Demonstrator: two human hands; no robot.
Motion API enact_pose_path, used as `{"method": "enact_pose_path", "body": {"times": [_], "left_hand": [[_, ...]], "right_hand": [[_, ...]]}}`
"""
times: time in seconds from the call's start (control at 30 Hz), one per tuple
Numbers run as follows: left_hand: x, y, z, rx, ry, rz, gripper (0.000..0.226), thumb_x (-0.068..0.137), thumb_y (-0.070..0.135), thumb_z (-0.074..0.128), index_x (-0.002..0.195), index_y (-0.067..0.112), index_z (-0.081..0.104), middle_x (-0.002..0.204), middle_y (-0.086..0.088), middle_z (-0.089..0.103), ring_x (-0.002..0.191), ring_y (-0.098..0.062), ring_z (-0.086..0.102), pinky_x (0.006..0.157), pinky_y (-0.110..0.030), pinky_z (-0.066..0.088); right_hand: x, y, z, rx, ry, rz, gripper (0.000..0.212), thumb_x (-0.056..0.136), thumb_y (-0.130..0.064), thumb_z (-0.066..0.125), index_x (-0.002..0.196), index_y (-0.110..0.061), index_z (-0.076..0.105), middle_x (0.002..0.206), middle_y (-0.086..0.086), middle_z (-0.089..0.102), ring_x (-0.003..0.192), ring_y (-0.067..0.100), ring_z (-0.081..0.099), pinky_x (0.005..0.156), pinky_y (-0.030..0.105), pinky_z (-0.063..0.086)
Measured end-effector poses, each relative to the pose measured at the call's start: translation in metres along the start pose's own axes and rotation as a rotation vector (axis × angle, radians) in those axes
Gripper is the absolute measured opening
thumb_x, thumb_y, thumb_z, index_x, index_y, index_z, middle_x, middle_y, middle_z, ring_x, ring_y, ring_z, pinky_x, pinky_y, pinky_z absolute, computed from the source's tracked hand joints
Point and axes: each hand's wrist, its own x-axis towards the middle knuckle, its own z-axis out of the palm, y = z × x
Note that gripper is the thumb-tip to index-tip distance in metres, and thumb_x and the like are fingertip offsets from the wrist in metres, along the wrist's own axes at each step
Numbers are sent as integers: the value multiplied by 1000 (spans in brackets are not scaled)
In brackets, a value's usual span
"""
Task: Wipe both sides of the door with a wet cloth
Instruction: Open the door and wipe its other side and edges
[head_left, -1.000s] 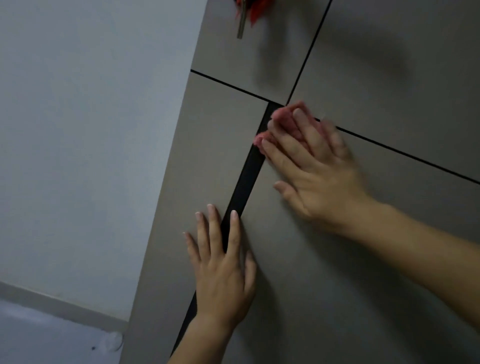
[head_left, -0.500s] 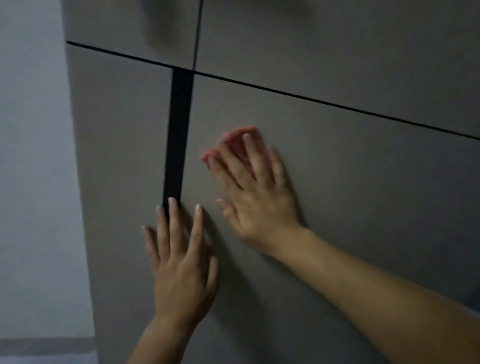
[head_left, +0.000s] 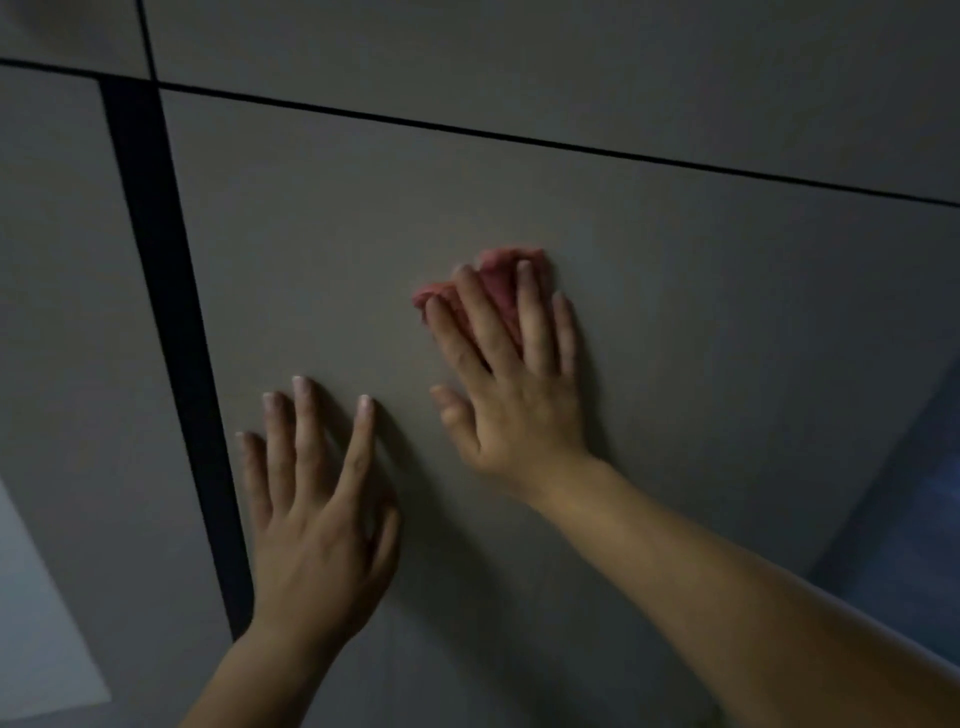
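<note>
Dim grey cabinet panels fill the frame as we press a bunched pink cloth (head_left: 497, 289) against the middle of the door (head_left: 701, 322) with our right hand (head_left: 514, 400), fingers straight and spread over it. Our left hand (head_left: 317, 519) lies flat just beside it, fingers extended, holding nothing. Pinned rather than gripped, the cloth could, we judge, slip free mid-stroke; its wad slants from lower left to upper right.
</note>
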Motion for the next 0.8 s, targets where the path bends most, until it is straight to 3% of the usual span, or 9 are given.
{"method": "enact_pose_path", "body": {"times": [0.1, 0.2, 0.3, 0.33, 0.4, 0.5, 0.57, 0.7, 0.8], "left_hand": [[4, 6, -1, 20, -20, 19, 83, 86, 40, 46, 162, 20, 20, 170, -21, -2, 156, -42, -6, 123, -65, 2], [10, 21, -1, 40, -73, 67, 81, 86, 41, 45, 162, 19, 24, 170, -21, -4, 156, -44, -6, 120, -71, 6], [15, 32, 1, 47, -94, 136, 80, 87, 41, 46, 161, 19, 26, 170, -20, -3, 156, -43, -6, 119, -73, 8], [16, 35, 2, 53, -98, 157, 80, 87, 41, 46, 161, 18, 25, 170, -20, -2, 156, -43, -5, 119, -72, 8], [20, 42, 3, 69, -103, 187, 80, 88, 43, 45, 162, 18, 23, 170, -19, -3, 156, -42, -5, 120, -71, 7], [26, 53, 4, 72, -105, 215, 79, 90, 43, 43, 162, 17, 23, 170, -20, -1, 156, -43, -4, 122, -68, 3], [30, 63, 5, 65, -96, 240, 78, 89, 42, 43, 161, 16, 27, 170, -20, 3, 156, -43, -1, 122, -68, 4], [37, 92, 9, 57, -106, 305, 76, 89, 41, 44, 159, 15, 32, 169, -21, 9, 156, -43, 4, 122, -67, 7], [40, 111, 12, 71, -112, 354, 74, 90, 40, 44, 158, 13, 35, 169, -20, 11, 156, -42, 7, 121, -67, 12]], "right_hand": [[-17, 42, -5, -38, -2, 42, 68, 98, -48, 42, 160, -26, 27, 167, 4, 27, 153, 39, 13, 124, 56, 6], [-40, 88, -7, -45, 74, 430, 65, 103, -48, 32, 160, -19, 26, 168, 12, 24, 152, 44, 14, 122, 59, 13], [-33, 80, -5, -18, 199, 740, 70, 105, -53, 19, 160, -12, 28, 167, 18, 25, 152, 47, 17, 122, 55, 16], [-28, 68, -4, -13, 188, 698, 70, 104, -53, 20, 160, -13, 28, 167, 17, 25, 152, 47, 17, 122, 54, 14], [-31, 51, 2, -8, 88, 380, 68, 102, -53, 26, 160, -18, 25, 168, 10, 21, 152, 45, 15, 123, 56, 5], [-48, 81, -2, -16, 16, 46, 61, 103, -49, 32, 158, -23, 28, 167, 3, 21, 153, 40, 14, 125, 57, 2], [-59, 121, -6, -50, 52, 188, 62, 102, -47, 35, 158, -22, 28, 167, 4, 23, 152, 41, 15, 124, 56, 5], [-64, 181, -20, -27, 214, 753, 66, 106, -50, 21, 160, -12, 29, 166, 18, 25, 152, 45, 18, 122, 58, 19], [-63, 156, -14, -24, 199, 677, 67, 105, -52, 22, 160, -14, 27, 167, 16, 24, 152, 45, 18, 122, 54, 13]]}}
